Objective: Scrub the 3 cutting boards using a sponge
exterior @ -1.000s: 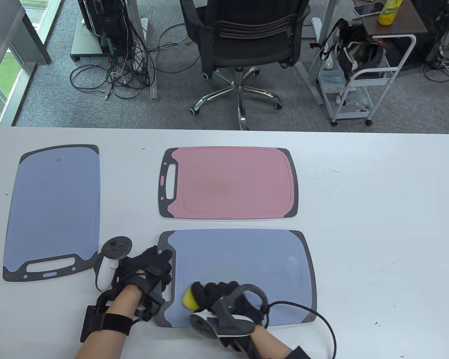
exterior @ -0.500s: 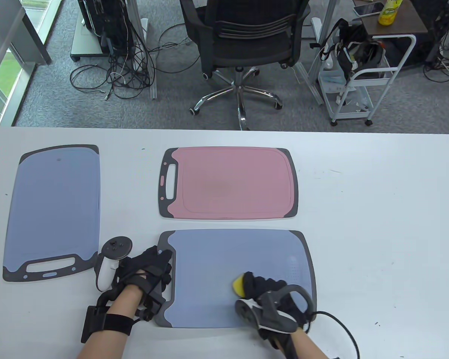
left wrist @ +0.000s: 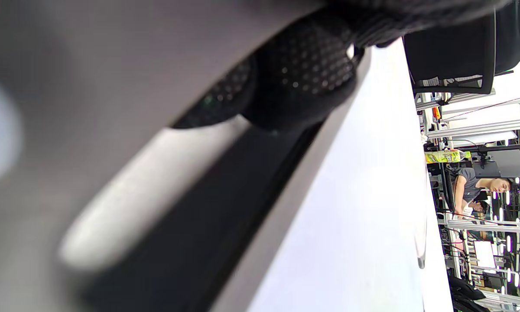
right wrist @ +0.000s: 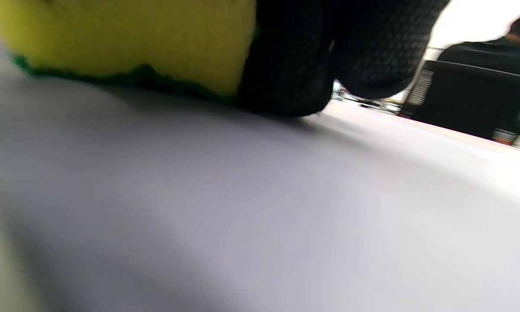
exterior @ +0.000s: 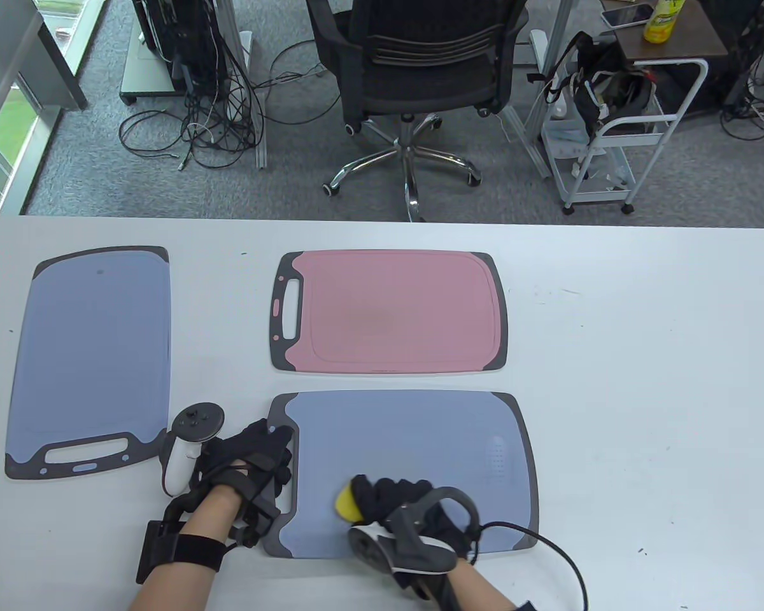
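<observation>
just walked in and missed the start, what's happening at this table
A person in black sensor gloves is scrubbing the nearest blue-grey plastic cutting board. The right hand grips a yellow sponge with a green scouring side and presses it on the board's near edge. The left hand rests on that board's handle end, steadying it. A pink cutting board and a second blue-grey board lie apart, with no hand on them.

Office: swivel chair (exterior: 414,70), cable tangle (exterior: 191,127), trolley (exterior: 617,140)

Yellow sponge (right wrist: 125,39) under fingers (right wrist: 286,60), apparently on board (right wrist: 242,208).
</observation>
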Demonstrator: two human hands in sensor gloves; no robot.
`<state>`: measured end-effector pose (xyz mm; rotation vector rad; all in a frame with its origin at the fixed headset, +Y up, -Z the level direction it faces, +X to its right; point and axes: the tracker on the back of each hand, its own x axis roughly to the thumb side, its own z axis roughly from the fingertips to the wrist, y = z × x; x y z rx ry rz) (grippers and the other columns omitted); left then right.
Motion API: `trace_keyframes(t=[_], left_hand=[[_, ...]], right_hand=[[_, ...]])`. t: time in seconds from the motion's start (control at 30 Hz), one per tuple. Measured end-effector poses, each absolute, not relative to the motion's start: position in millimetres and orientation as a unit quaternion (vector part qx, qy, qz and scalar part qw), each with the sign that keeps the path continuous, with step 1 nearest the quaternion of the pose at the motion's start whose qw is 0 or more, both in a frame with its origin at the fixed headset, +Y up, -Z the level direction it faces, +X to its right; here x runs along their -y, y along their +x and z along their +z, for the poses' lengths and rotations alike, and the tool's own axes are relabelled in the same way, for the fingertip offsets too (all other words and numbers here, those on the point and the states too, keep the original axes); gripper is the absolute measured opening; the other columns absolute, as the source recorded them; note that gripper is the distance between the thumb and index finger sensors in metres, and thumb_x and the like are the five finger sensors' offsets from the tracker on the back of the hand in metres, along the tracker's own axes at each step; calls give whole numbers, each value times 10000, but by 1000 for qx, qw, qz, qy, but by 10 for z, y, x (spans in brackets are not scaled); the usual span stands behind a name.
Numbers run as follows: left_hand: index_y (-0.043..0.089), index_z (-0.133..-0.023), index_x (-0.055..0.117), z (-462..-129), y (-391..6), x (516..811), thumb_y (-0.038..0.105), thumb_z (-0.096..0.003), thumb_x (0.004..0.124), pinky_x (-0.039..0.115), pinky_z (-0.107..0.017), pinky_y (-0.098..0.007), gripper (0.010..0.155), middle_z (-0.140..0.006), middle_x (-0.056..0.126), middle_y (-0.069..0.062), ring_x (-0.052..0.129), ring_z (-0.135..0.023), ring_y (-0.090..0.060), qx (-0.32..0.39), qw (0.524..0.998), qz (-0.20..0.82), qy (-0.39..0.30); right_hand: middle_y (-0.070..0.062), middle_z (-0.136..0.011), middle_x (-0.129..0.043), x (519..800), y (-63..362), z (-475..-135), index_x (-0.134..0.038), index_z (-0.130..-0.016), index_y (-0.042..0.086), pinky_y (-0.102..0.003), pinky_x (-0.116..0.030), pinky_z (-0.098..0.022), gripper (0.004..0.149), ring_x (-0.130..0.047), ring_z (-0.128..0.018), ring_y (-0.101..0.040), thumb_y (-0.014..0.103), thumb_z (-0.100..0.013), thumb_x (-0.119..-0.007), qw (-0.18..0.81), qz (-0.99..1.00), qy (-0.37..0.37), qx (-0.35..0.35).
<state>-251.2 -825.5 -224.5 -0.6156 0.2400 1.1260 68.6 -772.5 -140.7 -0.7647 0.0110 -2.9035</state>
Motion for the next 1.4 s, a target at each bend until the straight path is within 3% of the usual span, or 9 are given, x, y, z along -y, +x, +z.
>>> trace_keyframes(t=[0.2,0.3,0.43,0.63,0.73,0.93,1.2,1.3,1.4], left_hand=[[164,-965,674,-2210,-2490,8245,557,-587,714,990,-267,-235,547,-673,929,82,1071,-358,16,-120,803,516,-272],[167,-964,672,-2208,-2483,8241,562,-594,704,991,-270,-229,542,-675,925,95,1067,-361,26,-122,804,514,-272],[164,-969,667,-2201,-2487,8244,561,-598,697,991,-275,-227,544,-678,922,97,1064,-362,29,-124,801,519,-272],[170,-972,663,-2194,-2493,8245,565,-594,695,995,-279,-223,547,-677,922,102,1062,-361,37,-127,798,523,-272],[171,-974,660,-2186,-2503,8246,564,-593,694,996,-281,-224,548,-677,921,102,1059,-360,38,-129,795,527,-269],[174,-975,658,-2181,-2509,8247,564,-598,693,997,-284,-222,544,-676,921,106,1058,-359,41,-133,792,531,-270],[167,-980,655,-2178,-2509,8248,562,-605,688,993,-289,-228,546,-682,919,102,1057,-364,33,-136,789,534,-270],[167,-980,654,-2179,-2509,8249,563,-604,687,993,-289,-227,547,-683,917,104,1055,-365,35,-137,790,534,-270],[166,-981,654,-2177,-2512,8251,561,-605,687,993,-289,-228,547,-682,919,102,1056,-364,34,-137,788,537,-270]], right_hand=[[-96,-739,-810,7798,2071,-1372,-635,-994,133,-454,-790,-458,703,-911,-494,-208,561,-439,-698,47,-997,-61,25],[-128,-725,-823,7796,2123,-1390,-645,-985,96,-466,-787,-454,703,-915,-487,-225,538,-445,-723,31,-998,-54,26],[-118,-713,-828,7766,1362,-1417,-655,-976,79,-451,-797,-450,710,-917,-479,-206,548,-446,-709,46,-984,-169,-6],[-99,-708,-816,7698,-377,-1159,-644,-978,101,-434,-798,-456,717,-908,-475,-182,573,-440,-695,41,-919,-391,-39],[-100,-699,-821,7684,-717,-1063,-632,-976,117,-440,-799,-454,709,-911,-473,-188,567,-433,-701,60,-904,-421,-39],[-75,-735,-800,7740,177,-1283,-619,-995,150,-433,-796,-458,711,-901,-486,-173,580,-433,-687,59,-939,-336,-34],[-105,-740,-807,7799,2095,-1398,-627,-999,114,-458,-784,-459,709,-904,-493,-212,557,-449,-700,47,-997,-61,25],[-149,-718,-826,7784,1992,-1401,-649,-981,50,-473,-785,-452,709,-913,-480,-232,522,-456,-715,61,-996,-70,16],[-117,-717,-825,7745,1381,-1404,-642,-982,68,-445,-798,-451,714,-914,-479,-198,550,-456,-688,71,-983,-169,-7]])
